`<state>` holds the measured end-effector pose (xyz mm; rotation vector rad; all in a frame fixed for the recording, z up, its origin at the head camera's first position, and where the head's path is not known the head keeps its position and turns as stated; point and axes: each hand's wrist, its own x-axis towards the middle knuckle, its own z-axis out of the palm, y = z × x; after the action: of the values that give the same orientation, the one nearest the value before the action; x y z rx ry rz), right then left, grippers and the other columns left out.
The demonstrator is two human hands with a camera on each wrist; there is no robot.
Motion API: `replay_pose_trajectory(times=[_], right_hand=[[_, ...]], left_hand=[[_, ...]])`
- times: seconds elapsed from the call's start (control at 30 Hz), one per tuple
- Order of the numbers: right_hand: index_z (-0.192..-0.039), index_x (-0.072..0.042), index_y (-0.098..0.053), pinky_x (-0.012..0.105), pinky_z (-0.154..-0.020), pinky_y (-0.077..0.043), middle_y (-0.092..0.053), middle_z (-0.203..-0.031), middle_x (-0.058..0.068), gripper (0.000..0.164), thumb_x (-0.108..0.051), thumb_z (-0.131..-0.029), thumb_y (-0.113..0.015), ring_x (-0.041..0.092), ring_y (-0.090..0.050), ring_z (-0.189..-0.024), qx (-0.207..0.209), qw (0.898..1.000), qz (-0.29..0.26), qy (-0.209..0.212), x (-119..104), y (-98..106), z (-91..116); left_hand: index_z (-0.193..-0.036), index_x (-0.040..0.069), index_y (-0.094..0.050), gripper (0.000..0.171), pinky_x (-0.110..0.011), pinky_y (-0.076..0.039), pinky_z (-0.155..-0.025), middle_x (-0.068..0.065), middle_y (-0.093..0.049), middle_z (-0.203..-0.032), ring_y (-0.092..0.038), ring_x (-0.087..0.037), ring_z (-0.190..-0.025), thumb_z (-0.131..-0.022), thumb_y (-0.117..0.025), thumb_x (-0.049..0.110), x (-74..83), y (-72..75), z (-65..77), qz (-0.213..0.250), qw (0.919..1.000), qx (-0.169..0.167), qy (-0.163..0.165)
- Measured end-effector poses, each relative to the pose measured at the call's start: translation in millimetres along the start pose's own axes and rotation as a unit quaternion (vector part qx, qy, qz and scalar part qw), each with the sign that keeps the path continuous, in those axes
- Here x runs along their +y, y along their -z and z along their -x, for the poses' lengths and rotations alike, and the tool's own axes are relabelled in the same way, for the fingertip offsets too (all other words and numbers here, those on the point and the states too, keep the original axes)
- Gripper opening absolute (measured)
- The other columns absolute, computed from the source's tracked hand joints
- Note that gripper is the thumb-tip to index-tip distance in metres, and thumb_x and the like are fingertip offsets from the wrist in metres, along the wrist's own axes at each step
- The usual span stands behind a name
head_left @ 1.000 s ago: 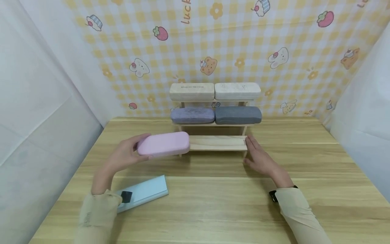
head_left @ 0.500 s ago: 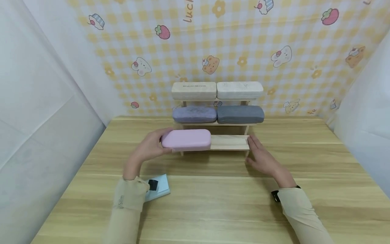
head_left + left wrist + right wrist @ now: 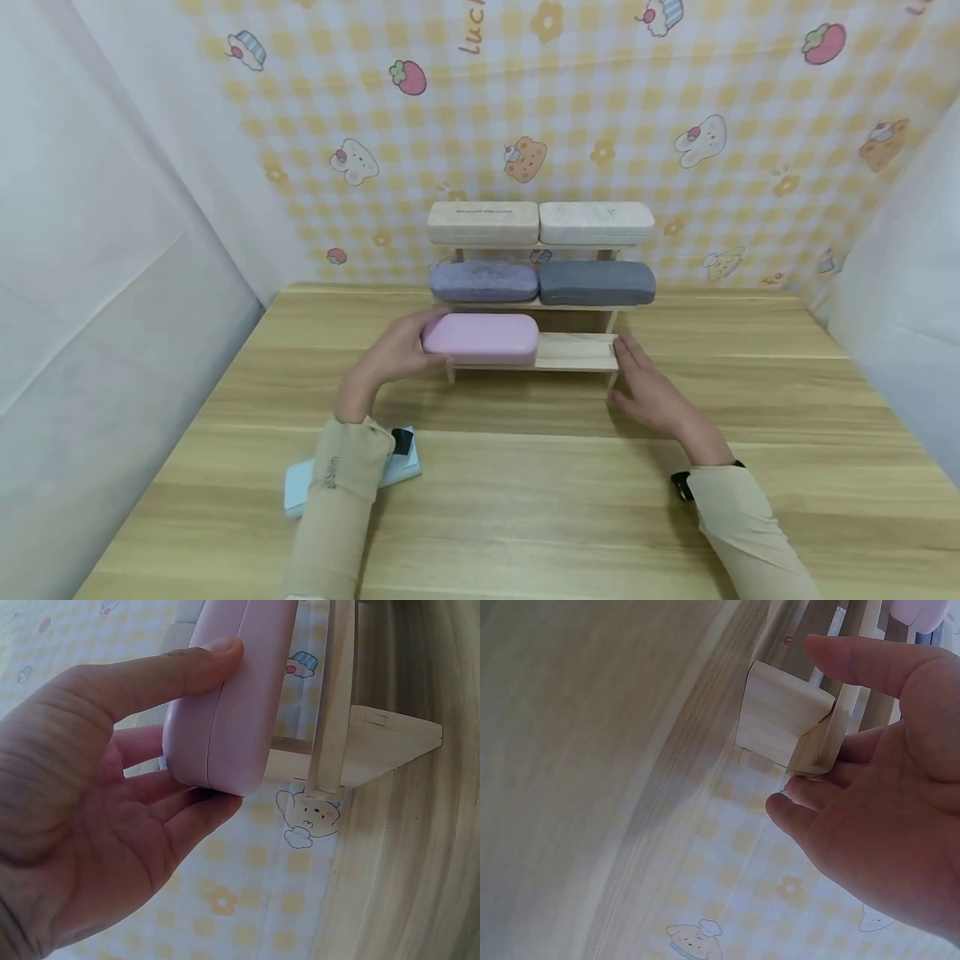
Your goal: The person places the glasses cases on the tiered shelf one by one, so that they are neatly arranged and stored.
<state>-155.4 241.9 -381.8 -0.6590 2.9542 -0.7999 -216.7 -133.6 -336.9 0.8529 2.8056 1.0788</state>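
Note:
My left hand [image 3: 401, 348] grips the left end of a pink glasses case [image 3: 480, 336], thumb on the near side and fingers around the far side. The case lies level over the left half of the bottom tier of a wooden three-tier stand [image 3: 576, 352]. In the left wrist view a gap shows between the case [image 3: 225, 727] and the tier's board [image 3: 332, 712]. At the right end of that same tier, my right hand [image 3: 651, 396] rests its extended fingers against the board's end, with the thumb [image 3: 855, 660] on the front side.
The middle tier carries a purple case [image 3: 484, 282] and a grey-blue case [image 3: 597, 283]. On top stand a beige case [image 3: 483, 223] and a white marbled case [image 3: 597, 223]. A light blue folded case [image 3: 298, 486] lies on the table, partly under my left forearm. A checked cloth [image 3: 450, 125] hangs behind.
My left hand has carried the pink case rightward from beside the stand to over the left half of the bottom tier, levelling it. My right hand has stayed at the tier's end.

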Motion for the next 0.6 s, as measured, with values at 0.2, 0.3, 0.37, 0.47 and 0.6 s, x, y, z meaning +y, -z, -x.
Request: replay_pose_trajectory(times=[0.2,0.3,0.37,0.47,0.6], right_hand=[[-0.14,0.018,-0.012,0.056,-0.104,-0.017,-0.004,-0.147,0.034,0.077,-0.001,-0.084,-0.061,0.047,-0.009,-0.134,0.013,1.0,-0.004,0.014,-1.7,0.4,0.6],[-0.14,0.018,-0.011,0.057,-0.104,-0.017,-0.001,-0.148,0.033,0.077,-0.001,-0.085,-0.061,0.047,-0.007,-0.134,-0.003,1.0,-0.005,0.0,-2.4,1.0,0.6],[-0.14,0.017,-0.01,0.057,-0.104,-0.016,0.0,-0.148,0.032,0.077,-0.001,-0.086,-0.06,0.047,-0.006,-0.135,-0.013,1.0,-0.004,-0.009,-2.2,1.6,0.6],[-0.141,0.017,-0.009,0.056,-0.104,-0.016,0.001,-0.148,0.032,0.077,-0.002,-0.087,-0.06,0.046,-0.006,-0.135,-0.021,1.0,-0.003,-0.013,-2.5,1.9,0.2],[-0.141,0.017,-0.01,0.056,-0.104,-0.017,0.0,-0.148,0.032,0.078,-0.004,-0.086,-0.061,0.046,-0.007,-0.135,-0.016,1.0,-0.001,-0.013,-2.6,3.2,1.1]], left_hand=[[-0.134,-0.002,-0.046,0.073,-0.042,-0.036,-0.098,-0.018,-0.048,-0.134,-0.047,-0.03,-0.119,-0.071,-0.081,0.012,-1.8,-1.5,-1.5,-0.007,1.0,0.0,0.001],[-0.134,-0.003,-0.046,0.072,-0.042,-0.036,-0.098,-0.018,-0.048,-0.134,-0.048,-0.03,-0.118,-0.072,-0.08,0.012,-2.8,-3.1,-0.1,-0.003,1.0,-0.002,0.002],[-0.134,-0.004,-0.046,0.072,-0.043,-0.037,-0.097,-0.018,-0.049,-0.133,-0.049,-0.029,-0.117,-0.072,-0.08,0.012,-3.4,-4.6,-0.1,0.001,1.0,-0.006,0.001],[-0.134,-0.004,-0.046,0.072,-0.042,-0.037,-0.097,-0.019,-0.049,-0.133,-0.049,-0.029,-0.116,-0.072,-0.08,0.011,-4.6,-6.6,-0.1,0.011,0.9999,-0.008,0.008],[-0.135,-0.003,-0.045,0.073,-0.042,-0.037,-0.097,-0.018,-0.049,-0.133,-0.049,-0.029,-0.116,-0.072,-0.08,0.011,-5.7,-9.5,-2.9,0.009,0.9999,-0.006,0.012]])
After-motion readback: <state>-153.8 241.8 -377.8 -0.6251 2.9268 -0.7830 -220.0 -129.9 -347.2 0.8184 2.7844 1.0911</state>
